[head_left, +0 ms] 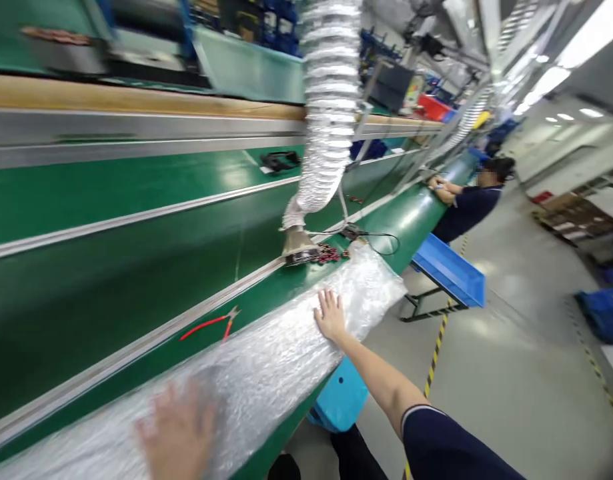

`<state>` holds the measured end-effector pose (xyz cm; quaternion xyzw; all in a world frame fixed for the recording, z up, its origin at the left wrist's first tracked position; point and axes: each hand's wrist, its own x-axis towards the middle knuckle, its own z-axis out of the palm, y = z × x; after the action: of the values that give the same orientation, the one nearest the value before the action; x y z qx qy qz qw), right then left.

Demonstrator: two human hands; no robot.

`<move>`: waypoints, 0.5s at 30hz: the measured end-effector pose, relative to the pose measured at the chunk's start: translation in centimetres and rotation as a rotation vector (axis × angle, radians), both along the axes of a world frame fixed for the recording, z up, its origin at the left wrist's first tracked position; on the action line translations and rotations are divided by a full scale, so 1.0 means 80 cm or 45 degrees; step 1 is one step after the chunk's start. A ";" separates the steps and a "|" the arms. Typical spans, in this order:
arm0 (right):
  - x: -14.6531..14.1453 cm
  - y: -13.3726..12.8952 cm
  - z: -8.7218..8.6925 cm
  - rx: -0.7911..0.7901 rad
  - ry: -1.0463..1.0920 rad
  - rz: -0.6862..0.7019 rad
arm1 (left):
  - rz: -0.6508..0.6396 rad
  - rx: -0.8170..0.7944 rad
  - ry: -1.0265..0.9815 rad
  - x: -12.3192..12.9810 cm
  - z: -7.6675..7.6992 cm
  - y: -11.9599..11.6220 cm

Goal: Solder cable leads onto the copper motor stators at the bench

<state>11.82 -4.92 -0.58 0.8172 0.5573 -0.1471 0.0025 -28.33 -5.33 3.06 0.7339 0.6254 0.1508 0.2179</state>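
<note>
A long sheet of clear, wrinkled plastic film (281, 360) lies along the near edge of the green workbench (266, 293). On its far part rests my right hand (331, 317), palm down with the fingers spread. My left hand (179, 427) is over the near part of the film, blurred by motion, its fingers apart. Whether it touches the film I cannot tell. Neither hand grips anything. Red-handled pliers (213, 325) lie spread on the bench just beyond the film, one handle partly covered by it.
A silver flexible duct (331, 100) hangs to a hood (300, 247) beside small reddish parts (329, 253) and a black cable (386, 243). A blue tray (449, 267) stands on a frame at right, a blue stool (341, 397) below. Further along, a person (466, 200) works at the bench.
</note>
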 end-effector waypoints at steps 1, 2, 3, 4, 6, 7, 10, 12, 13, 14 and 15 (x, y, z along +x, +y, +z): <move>-0.001 0.000 0.000 0.006 0.007 -0.004 | -0.156 0.045 -0.046 0.068 0.002 -0.018; -0.001 0.000 0.000 0.013 0.013 -0.006 | -0.292 0.082 -0.096 0.131 0.002 -0.035; -0.001 -0.001 0.000 0.018 0.023 -0.005 | -0.362 0.107 -0.119 0.187 0.000 -0.050; 0.000 -0.001 -0.001 0.020 0.045 0.004 | -0.392 0.134 -0.132 0.232 -0.003 -0.061; 0.010 -0.004 0.000 0.027 0.116 0.051 | -0.387 0.164 -0.131 0.290 -0.012 -0.070; 0.020 -0.007 0.001 0.039 0.156 0.105 | -0.373 0.164 -0.122 0.304 -0.016 -0.070; 0.081 -0.024 0.012 0.097 0.207 0.337 | -0.398 0.136 -0.079 0.308 -0.029 -0.066; 0.144 -0.040 0.021 0.083 0.163 0.426 | -0.433 0.110 -0.024 0.302 -0.037 -0.064; 0.180 -0.047 0.024 0.047 0.136 0.442 | -0.443 0.084 0.013 0.300 -0.042 -0.064; 0.218 -0.054 0.026 0.006 0.117 0.449 | -0.447 0.047 0.053 0.299 -0.046 -0.064; 0.255 -0.060 0.027 -0.030 0.109 0.453 | -0.443 0.004 0.092 0.299 -0.050 -0.064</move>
<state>32.19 -9.73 1.61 0.6985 0.6910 -0.1856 0.0141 -4.39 -10.45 -0.97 0.8364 0.4961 0.0854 0.2167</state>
